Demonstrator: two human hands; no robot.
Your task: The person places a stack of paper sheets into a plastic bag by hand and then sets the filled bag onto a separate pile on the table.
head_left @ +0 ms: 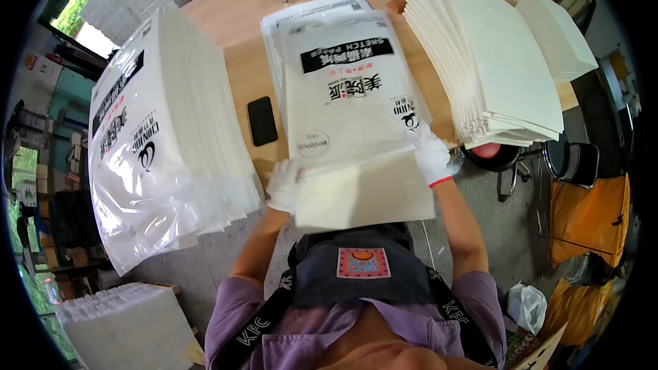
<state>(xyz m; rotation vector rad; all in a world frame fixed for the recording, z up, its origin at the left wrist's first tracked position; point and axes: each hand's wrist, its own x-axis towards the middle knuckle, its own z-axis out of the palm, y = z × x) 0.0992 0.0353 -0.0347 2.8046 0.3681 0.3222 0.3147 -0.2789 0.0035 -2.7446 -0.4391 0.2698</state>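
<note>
A clear printed plastic bag (349,113) lies in front of me, and a stack of cream paper (363,195) sits partly inside its mouth. The stack's near end sticks out over the table edge toward my body. My left hand (284,186), in a white glove, closes on the left side of the stack. On the other side my right hand (433,157), gloved in white with a red cuff, is closed at the bag's right edge beside the paper. Its fingertips are partly hidden by the plastic. More flat printed bags (272,44) lie underneath.
Bagged paper packs (161,144) stand in a large pile at left. Loose paper stacks (504,62) fan out at right, with a white block (558,38) behind. A black phone (262,121) lies left of the bag. Near the right table edge stands a stool (495,157).
</note>
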